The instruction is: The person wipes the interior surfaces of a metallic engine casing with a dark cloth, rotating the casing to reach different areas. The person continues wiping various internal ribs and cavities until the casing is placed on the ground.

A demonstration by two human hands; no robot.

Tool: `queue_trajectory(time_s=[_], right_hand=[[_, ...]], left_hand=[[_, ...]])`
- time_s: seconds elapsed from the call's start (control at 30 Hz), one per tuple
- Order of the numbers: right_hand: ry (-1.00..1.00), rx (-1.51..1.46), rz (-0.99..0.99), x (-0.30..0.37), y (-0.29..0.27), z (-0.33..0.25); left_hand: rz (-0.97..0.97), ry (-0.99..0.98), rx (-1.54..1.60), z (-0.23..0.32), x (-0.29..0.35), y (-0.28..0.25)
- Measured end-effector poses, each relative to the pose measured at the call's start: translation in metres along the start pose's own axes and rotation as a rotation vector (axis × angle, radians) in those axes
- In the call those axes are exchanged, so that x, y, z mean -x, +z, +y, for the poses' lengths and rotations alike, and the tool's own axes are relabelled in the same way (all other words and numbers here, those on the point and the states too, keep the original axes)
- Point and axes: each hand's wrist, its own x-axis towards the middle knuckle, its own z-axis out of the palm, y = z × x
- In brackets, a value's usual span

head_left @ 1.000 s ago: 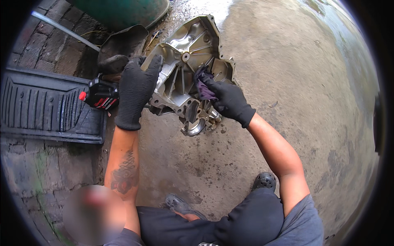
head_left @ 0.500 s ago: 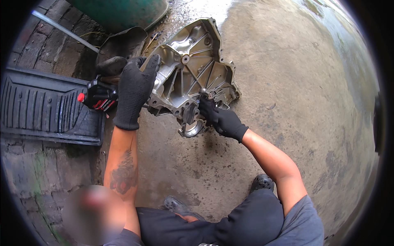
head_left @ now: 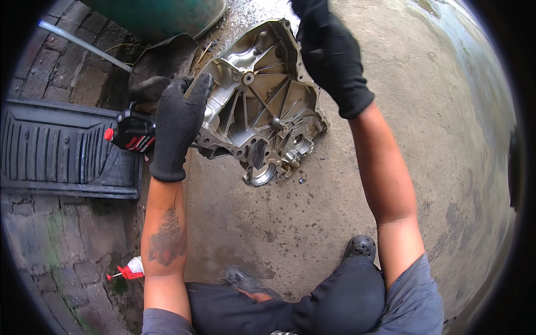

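Silvery ribbed metal casing [head_left: 265, 100] out in front of me!

Here's my black-gloved left hand [head_left: 180, 125], thumb and fingers pinching its left rim, a black, red-capped plastic bottle [head_left: 133, 134] just beside. My black-gloved right hand [head_left: 330, 58] is up by the casing's upper right edge, fingers blurred: spread or pressed together, I can't tell

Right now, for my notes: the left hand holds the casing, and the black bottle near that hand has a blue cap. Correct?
The cap on the bottle is red, not blue, in the head view; the left hand holds the casing.
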Motion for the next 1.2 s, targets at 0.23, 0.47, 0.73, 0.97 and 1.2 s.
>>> queue_trajectory(time_s=[0.23, 0.47, 0.73, 0.97, 1.2], right_hand=[[0.526, 0.183, -0.535, 0.091, 0.037, -0.017], [0.775, 0.209, -0.6, 0.163, 0.06, 0.03], [0.766, 0.112, -1.282, 0.264, 0.03, 0.043], [0.397, -0.432, -0.22, 0.156, 0.026, 0.026], [0.179, -0.033, -0.524, 0.174, 0.063, 0.005]], left_hand=[[-0.008, 0.031, 0.011, -0.006, 0.001, 0.001], [0.014, 0.005, 0.128, -0.01, -0.004, 0.006], [0.075, 0.073, 0.071, -0.017, -0.005, 0.01], [0.065, 0.09, 0.058, -0.016, -0.003, 0.008], [0.163, 0.466, -0.146, -0.028, -0.009, 0.011]])
